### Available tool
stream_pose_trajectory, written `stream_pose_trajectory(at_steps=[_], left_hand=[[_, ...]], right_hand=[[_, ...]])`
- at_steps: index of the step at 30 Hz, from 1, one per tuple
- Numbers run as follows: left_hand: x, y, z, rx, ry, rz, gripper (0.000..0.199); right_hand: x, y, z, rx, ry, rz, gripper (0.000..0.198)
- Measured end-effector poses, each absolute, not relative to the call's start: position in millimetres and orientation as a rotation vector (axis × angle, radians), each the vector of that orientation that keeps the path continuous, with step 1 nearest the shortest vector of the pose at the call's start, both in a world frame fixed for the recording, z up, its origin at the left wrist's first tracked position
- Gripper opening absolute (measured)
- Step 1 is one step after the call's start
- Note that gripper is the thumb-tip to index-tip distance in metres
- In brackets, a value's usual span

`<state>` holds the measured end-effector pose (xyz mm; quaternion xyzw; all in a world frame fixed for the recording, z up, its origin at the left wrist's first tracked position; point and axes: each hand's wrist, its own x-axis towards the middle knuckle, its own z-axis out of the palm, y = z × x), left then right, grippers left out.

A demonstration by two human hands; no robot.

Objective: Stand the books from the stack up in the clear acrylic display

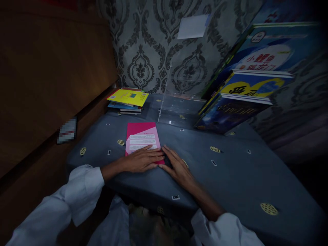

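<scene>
Dk-clothed tbl (235, 181) here, pink bklt (140, 135) right under L hand (143, 160), bk pile (128, 98) beyond it, clear stand (176, 118) & upright bks (232, 111) past R hand (179, 169)

The booklet (140, 128) is showing deep pink with a pale pink slanted panel and white bands. Beneath it, the worktop (235, 181) is displaying yellow dark-dotted ovals (269, 209) and tiny black-and-white labels (175, 197) on dark grey-blue. Beyond the booklet, a stacked book (125, 98) is showing bright yellow, and wallpaper (140, 68) is bearing dark damask on grey. Right of the booklet, books (228, 114) are showing blue, yellow and navy.
</scene>
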<state>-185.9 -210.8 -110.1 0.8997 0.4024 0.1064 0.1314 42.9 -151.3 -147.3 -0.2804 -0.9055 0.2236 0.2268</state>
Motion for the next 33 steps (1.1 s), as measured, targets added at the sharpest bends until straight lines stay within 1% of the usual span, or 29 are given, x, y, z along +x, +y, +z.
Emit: stream_pose_trajectory(at_steps=[3,6,8,13,16,22,28,33], left_hand=[[-185.1,-211.9,-110.2,2.62,1.187,0.312,0.046],[-184.1,-212.3,-108.7,2.628,1.207,0.35,0.043],[-183.4,-212.7,-107.0,2.636,1.204,0.358,0.041],[-183.2,-214.0,-106.5,2.632,1.204,0.406,0.043],[-184.9,-215.2,-110.0,2.632,1.189,0.484,0.045],[-190.2,-216.2,-113.7,2.615,1.2,0.57,0.042],[-223.9,-206.7,-112.6,2.572,1.456,0.46,0.043],[-270.2,-185.6,-116.0,2.317,1.972,0.421,0.046]], right_hand=[[44.1,-151.1,-145.1,-0.723,-2.522,0.612,0.067],[45.1,-151.1,-142.9,-0.632,-2.56,0.579,0.074],[45.1,-151.5,-141.1,-0.605,-2.574,0.559,0.076],[43.3,-151.9,-140.0,-0.62,-2.532,0.534,0.065],[42.6,-150.9,-141.9,-0.623,-2.523,0.532,0.061],[42.1,-149.7,-142.0,-0.625,-2.527,0.505,0.056],[42.5,-149.4,-141.0,-0.688,-2.562,0.535,0.05],[45.2,-149.9,-144.2,-0.692,-2.539,0.537,0.05]])
